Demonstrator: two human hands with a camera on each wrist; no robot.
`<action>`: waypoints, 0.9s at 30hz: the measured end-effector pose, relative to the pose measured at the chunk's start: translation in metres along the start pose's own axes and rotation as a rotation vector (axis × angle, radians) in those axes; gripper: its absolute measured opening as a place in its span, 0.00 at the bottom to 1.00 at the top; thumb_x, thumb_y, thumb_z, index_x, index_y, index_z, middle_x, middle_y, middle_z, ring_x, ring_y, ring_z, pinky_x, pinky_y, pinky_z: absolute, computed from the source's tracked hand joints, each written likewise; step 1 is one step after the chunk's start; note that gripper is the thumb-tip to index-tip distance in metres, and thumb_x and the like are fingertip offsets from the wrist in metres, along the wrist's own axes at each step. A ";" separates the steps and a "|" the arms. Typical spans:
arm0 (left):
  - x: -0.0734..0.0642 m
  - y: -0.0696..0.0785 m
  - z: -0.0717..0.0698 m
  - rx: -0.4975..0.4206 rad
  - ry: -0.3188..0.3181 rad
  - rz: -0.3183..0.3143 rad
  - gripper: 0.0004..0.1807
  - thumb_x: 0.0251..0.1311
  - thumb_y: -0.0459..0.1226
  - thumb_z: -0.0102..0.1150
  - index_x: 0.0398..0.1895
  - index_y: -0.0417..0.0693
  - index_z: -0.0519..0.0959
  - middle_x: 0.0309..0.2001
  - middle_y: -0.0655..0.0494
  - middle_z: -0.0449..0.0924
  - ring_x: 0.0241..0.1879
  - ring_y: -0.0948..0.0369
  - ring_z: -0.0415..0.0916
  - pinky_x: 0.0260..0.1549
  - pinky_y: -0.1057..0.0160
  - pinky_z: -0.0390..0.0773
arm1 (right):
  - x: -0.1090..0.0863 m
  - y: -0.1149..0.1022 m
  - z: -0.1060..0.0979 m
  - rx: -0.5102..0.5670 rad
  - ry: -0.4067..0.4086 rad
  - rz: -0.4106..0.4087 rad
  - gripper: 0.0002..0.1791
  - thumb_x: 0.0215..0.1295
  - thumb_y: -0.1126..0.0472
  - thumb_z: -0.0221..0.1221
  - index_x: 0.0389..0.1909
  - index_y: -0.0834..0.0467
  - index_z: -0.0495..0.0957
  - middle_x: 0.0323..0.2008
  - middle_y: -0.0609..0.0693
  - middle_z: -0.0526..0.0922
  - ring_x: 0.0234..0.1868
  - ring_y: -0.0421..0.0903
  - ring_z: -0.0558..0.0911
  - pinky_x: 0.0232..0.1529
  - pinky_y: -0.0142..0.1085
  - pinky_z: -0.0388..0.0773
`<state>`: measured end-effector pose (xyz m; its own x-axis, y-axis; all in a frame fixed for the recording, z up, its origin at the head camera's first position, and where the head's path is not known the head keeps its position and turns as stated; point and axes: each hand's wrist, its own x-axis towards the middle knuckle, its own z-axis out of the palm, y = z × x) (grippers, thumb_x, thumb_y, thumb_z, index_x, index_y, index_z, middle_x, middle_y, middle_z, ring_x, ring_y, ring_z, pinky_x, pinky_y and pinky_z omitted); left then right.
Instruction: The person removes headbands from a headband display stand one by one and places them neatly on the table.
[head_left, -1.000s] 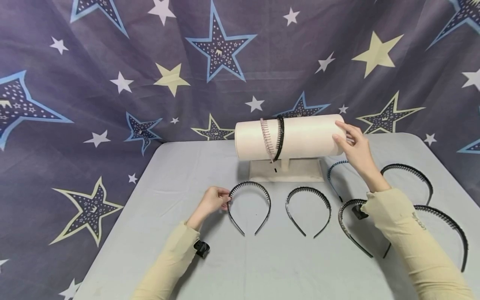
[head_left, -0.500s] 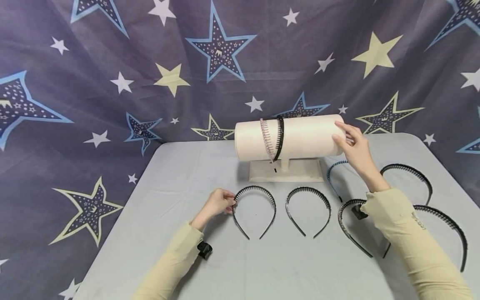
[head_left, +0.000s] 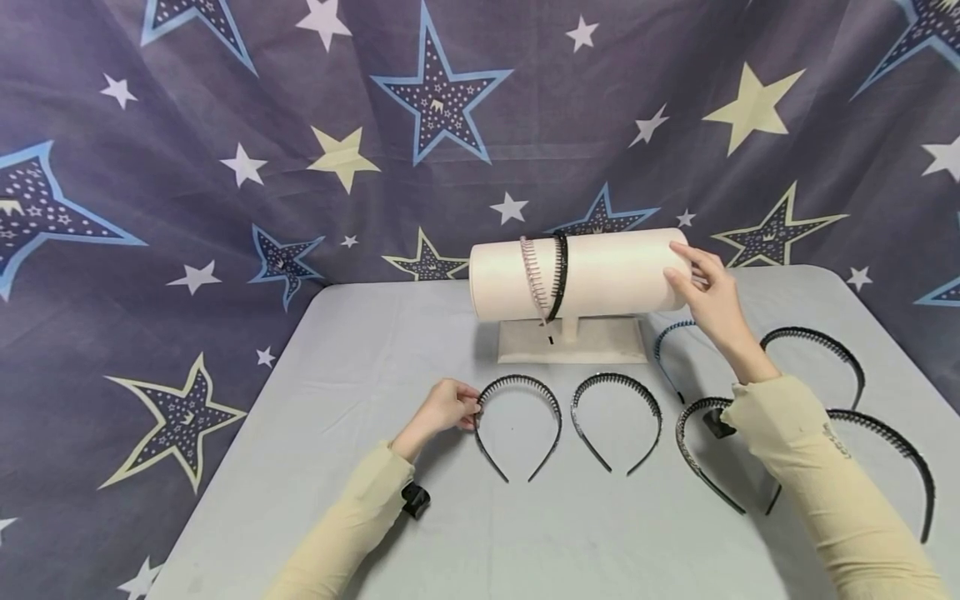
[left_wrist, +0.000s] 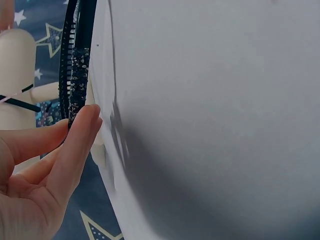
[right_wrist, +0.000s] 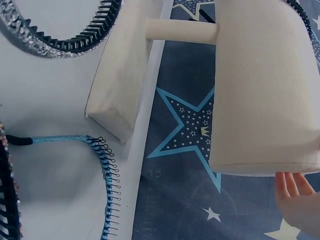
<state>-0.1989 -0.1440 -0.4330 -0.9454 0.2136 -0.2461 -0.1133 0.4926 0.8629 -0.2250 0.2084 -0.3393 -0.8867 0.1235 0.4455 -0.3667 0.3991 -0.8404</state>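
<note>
In the head view, my left hand (head_left: pixel 447 406) pinches the left side of a dark toothed headband (head_left: pixel 517 380) between thumb and fingers. Close up in the left wrist view, that headband (left_wrist: pixel 78 75) shows a glittery outer face and a row of inner teeth. My right hand (head_left: pixel 714 293) rests against the right end of a cream padded roll (head_left: pixel 615 271) on a stand. Its fingers (right_wrist: pixel 290 185) touch the roll's end in the right wrist view. A pink headband (head_left: pixel 534 275) and a black headband (head_left: pixel 559 275) sit round the roll's left half.
The stand's base (head_left: pixel 607 340) is behind the held headband. A glittery headband (head_left: pixel 617 379) lies just right of it. Further right lie a blue headband (head_left: pixel 662 354) and several dark headbands (head_left: pixel 825 337), partly under my right arm. A starry cloth (head_left: pixel 262 83) hangs behind the table.
My left hand has slid the headband to the right and slightly nearer, closer to the neighbouring headband. My right hand stays at the roll's end.
</note>
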 end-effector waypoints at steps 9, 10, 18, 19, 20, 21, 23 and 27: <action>0.002 0.000 0.004 -0.002 -0.052 0.016 0.12 0.51 0.21 0.51 0.41 0.21 0.72 0.26 0.36 0.78 0.14 0.64 0.73 0.19 0.64 0.82 | 0.000 0.000 0.000 -0.004 -0.003 0.011 0.23 0.62 0.63 0.53 0.57 0.66 0.65 0.51 0.60 0.64 0.43 0.30 0.69 0.45 0.16 0.69; 0.002 0.000 0.004 -0.001 -0.053 0.016 0.12 0.51 0.21 0.51 0.41 0.21 0.72 0.26 0.36 0.78 0.14 0.64 0.73 0.20 0.64 0.82 | 0.000 0.000 0.000 -0.003 -0.004 0.011 0.23 0.62 0.63 0.53 0.57 0.66 0.65 0.51 0.60 0.63 0.43 0.30 0.69 0.45 0.16 0.69; 0.003 0.000 0.006 0.001 -0.041 0.022 0.12 0.51 0.21 0.51 0.40 0.22 0.73 0.26 0.37 0.78 0.14 0.63 0.74 0.19 0.66 0.82 | 0.000 0.001 0.000 0.010 0.004 0.002 0.23 0.61 0.64 0.53 0.57 0.67 0.66 0.51 0.59 0.64 0.42 0.30 0.69 0.44 0.15 0.69; 0.003 -0.001 0.006 0.007 -0.041 0.023 0.12 0.51 0.21 0.51 0.40 0.22 0.73 0.25 0.38 0.78 0.14 0.64 0.74 0.19 0.66 0.82 | 0.000 0.001 0.000 0.011 0.005 0.000 0.23 0.61 0.64 0.53 0.57 0.67 0.66 0.51 0.59 0.64 0.42 0.30 0.69 0.44 0.15 0.70; 0.002 -0.001 0.006 0.011 -0.041 0.021 0.12 0.51 0.21 0.51 0.40 0.22 0.73 0.25 0.39 0.78 0.14 0.64 0.74 0.19 0.66 0.82 | 0.000 0.001 0.001 0.012 0.006 0.000 0.23 0.61 0.64 0.53 0.57 0.67 0.66 0.51 0.59 0.64 0.42 0.30 0.69 0.45 0.15 0.70; 0.002 -0.002 0.006 0.015 -0.040 0.019 0.12 0.51 0.21 0.52 0.40 0.22 0.73 0.25 0.39 0.79 0.14 0.64 0.74 0.19 0.66 0.82 | 0.000 0.001 0.001 0.012 0.007 -0.001 0.23 0.61 0.65 0.53 0.57 0.67 0.66 0.51 0.59 0.64 0.42 0.30 0.69 0.45 0.16 0.70; 0.002 -0.002 0.006 0.022 -0.039 0.014 0.12 0.51 0.22 0.52 0.41 0.23 0.74 0.25 0.41 0.79 0.14 0.63 0.74 0.19 0.66 0.82 | 0.000 0.002 0.001 0.010 0.009 -0.002 0.22 0.61 0.65 0.53 0.56 0.67 0.66 0.51 0.59 0.65 0.42 0.30 0.69 0.45 0.16 0.70; 0.002 -0.003 0.006 0.030 -0.041 0.020 0.12 0.52 0.22 0.52 0.40 0.24 0.74 0.25 0.41 0.79 0.15 0.63 0.75 0.20 0.65 0.82 | 0.001 0.002 0.001 0.003 0.011 -0.001 0.22 0.61 0.65 0.53 0.57 0.67 0.66 0.51 0.60 0.65 0.43 0.31 0.69 0.45 0.17 0.71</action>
<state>-0.1990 -0.1395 -0.4390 -0.9341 0.2578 -0.2469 -0.0843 0.5127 0.8544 -0.2265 0.2083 -0.3407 -0.8831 0.1334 0.4498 -0.3682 0.3969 -0.8408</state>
